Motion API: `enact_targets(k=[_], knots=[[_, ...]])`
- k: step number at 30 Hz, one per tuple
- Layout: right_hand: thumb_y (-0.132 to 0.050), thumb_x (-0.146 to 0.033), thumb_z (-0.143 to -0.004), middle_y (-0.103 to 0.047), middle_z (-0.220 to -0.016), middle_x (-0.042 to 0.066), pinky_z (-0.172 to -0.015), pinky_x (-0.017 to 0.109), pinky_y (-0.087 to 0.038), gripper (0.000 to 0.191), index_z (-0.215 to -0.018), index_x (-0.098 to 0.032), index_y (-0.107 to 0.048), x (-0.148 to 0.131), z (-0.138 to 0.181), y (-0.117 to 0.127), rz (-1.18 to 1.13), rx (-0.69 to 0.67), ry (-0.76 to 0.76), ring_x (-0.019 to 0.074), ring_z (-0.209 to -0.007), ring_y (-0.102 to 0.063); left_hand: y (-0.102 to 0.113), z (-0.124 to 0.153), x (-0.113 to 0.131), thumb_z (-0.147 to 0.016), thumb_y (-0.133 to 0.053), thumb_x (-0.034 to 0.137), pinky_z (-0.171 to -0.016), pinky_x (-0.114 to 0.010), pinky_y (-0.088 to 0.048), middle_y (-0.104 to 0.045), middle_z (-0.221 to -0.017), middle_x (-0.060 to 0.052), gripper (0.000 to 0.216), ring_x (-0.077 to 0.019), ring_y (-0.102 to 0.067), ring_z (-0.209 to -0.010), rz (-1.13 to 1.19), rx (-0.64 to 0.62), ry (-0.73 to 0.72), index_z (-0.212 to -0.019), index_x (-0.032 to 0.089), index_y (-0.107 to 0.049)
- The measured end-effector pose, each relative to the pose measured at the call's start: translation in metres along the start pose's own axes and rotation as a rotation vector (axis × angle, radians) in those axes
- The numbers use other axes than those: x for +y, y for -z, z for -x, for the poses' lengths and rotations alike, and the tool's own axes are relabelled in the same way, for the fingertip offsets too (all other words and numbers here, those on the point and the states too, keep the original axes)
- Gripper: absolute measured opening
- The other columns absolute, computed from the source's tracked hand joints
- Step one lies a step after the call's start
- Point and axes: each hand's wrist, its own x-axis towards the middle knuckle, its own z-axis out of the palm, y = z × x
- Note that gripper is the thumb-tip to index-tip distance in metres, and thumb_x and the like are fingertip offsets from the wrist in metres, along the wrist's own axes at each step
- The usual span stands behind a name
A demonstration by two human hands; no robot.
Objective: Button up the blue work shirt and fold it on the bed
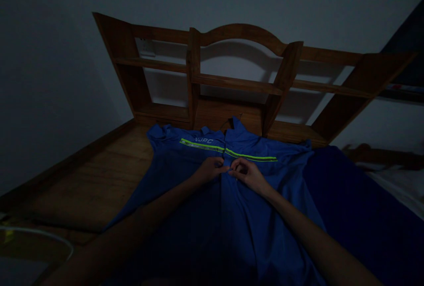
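A blue work shirt (185, 175) lies spread with its collar toward the wooden headboard. Yellow-green and grey stripes cross its chest, and the letters NJPC show on the left half. Both hands meet at the shirt's front opening, just below the stripes. My left hand (211, 169) pinches the edge of the left front panel. From the other side, my right hand (247, 173) pinches the edge of the right panel, its fingertips almost touching those of the left. Any button between the fingers is too small and dark to make out.
Behind the shirt stands a wooden headboard (236, 84) with open shelves against the wall. Wooden boards (99, 171) lie to the left, and a dark blue cloth (351, 197) to the right. A white cable (43, 231) curves at the lower left. The room is dim.
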Motion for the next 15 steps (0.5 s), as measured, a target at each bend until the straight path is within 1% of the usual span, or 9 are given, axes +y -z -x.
enact_targets(k=[3,5,10,15], knots=[[-0.066,-0.041,-0.074,-0.055,-0.070,-0.002,-0.053,0.019,-0.038,0.028,-0.086,-0.017,-0.056,0.0002,0.0003,0.0001,0.010,0.010,0.000,0.0085,-0.057,-0.051,0.0041,-0.0002,-0.0040,-0.068,-0.063,0.039,-0.056,-0.020,-0.041,-0.061,-0.067,0.001,0.026,-0.0139,-0.057,-0.066,-0.001,-0.049,0.032,-0.073,0.013,-0.062],[-0.062,-0.043,-0.077,-0.056,-0.068,-0.002,-0.053,0.020,-0.039,0.028,-0.087,-0.018,-0.056,0.0004,0.0004,0.0007,0.012,0.003,-0.017,0.0092,-0.057,-0.052,0.0056,0.0001,-0.0057,-0.068,-0.064,0.039,-0.055,-0.020,-0.041,-0.062,-0.068,0.000,0.026,-0.0134,-0.057,-0.062,0.010,-0.085,0.024,-0.075,0.013,-0.063],[-0.055,-0.048,-0.082,-0.056,-0.061,-0.002,-0.053,0.021,-0.040,0.031,-0.087,-0.018,-0.057,0.0014,-0.0010,0.0024,0.004,0.000,-0.049,0.0104,-0.054,-0.053,0.0063,0.0018,-0.0064,-0.072,-0.061,0.037,-0.050,-0.019,-0.039,-0.063,-0.065,-0.001,0.024,-0.0116,-0.056,-0.054,-0.078,-0.145,-0.013,-0.077,0.014,-0.064],[-0.055,-0.047,-0.082,-0.057,-0.061,-0.002,-0.054,0.021,-0.040,0.030,-0.085,-0.017,-0.057,0.0032,-0.0019,0.0027,0.016,0.004,-0.044,0.0104,-0.054,-0.053,0.0077,0.0030,-0.0055,-0.076,-0.056,0.035,-0.048,-0.018,-0.036,-0.063,-0.067,-0.001,0.023,-0.0108,-0.055,-0.053,-0.126,-0.172,-0.049,-0.082,0.014,-0.063]])
